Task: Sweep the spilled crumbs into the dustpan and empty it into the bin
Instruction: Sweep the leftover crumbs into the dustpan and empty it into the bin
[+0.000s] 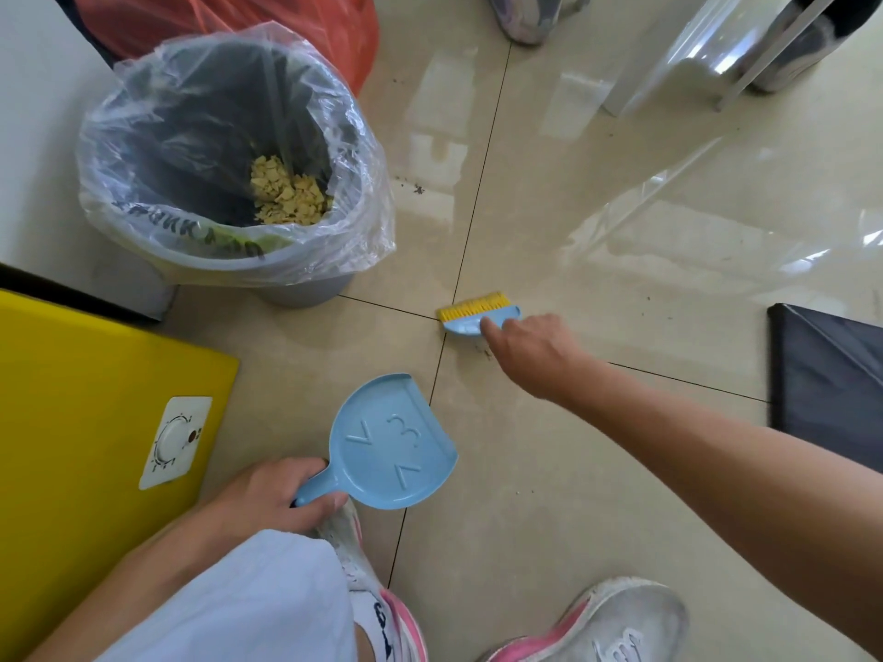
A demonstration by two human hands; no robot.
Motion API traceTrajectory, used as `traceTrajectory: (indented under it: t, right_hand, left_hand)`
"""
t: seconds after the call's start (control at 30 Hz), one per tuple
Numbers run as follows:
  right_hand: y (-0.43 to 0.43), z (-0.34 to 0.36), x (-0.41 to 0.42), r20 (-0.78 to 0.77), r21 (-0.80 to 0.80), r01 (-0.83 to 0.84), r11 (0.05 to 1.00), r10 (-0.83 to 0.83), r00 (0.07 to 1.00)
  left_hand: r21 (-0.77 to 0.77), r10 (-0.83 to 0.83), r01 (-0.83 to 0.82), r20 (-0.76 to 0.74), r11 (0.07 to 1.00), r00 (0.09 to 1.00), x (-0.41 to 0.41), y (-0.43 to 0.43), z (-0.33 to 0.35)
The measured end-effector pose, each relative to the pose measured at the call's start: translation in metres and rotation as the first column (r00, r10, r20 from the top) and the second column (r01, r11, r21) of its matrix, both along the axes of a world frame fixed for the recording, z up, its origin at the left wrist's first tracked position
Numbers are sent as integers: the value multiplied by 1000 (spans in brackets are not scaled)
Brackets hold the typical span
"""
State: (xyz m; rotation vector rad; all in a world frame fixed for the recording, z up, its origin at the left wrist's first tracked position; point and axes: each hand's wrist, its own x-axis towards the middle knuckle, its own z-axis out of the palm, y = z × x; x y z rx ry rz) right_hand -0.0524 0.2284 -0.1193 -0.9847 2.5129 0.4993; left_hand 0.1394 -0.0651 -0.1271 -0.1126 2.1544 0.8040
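My left hand (267, 496) grips the handle of a light blue dustpan (394, 444), which lies flat on the tiled floor with nothing in its pan. My right hand (530, 348) holds a small blue brush with yellow bristles (478, 312) against the floor, beyond the dustpan at the crossing of the tile joints. A grey bin (224, 169) lined with a clear plastic bag stands at the upper left. Yellow crumbs (286, 193) lie in its bottom. A few dark specks (415, 187) dot the floor to the right of the bin.
A yellow box (86, 422) with a white dial stands at the left, beside my knee and shoes (616, 623). An orange bag (267, 21) sits behind the bin. A dark object (831, 389) lies at the right edge, and clear plastic furniture legs (707, 64) stand at the top right.
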Motion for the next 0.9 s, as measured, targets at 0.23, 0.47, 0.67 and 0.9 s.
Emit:
traceTrajectory:
  t: [0.23,0.47,0.67,0.9]
  right_hand:
    - [55,-4,40,60,-47,-41,998,44,997]
    - [89,42,31,511,45,-15,999,-10,860]
    - [86,-6,86,567,189,-66,980,-54,822]
    - [34,-1,15,173,21,56,998,-58,983]
  left_hand:
    - [19,-42,42,4,999,999,-3,6,4]
    - [42,-8,7,19,999,1000,-10,4,10]
    - [20,-101,101,18,995,995,-11,14,10]
    - [-5,-106,106,-33,994,994,-12,21,4]
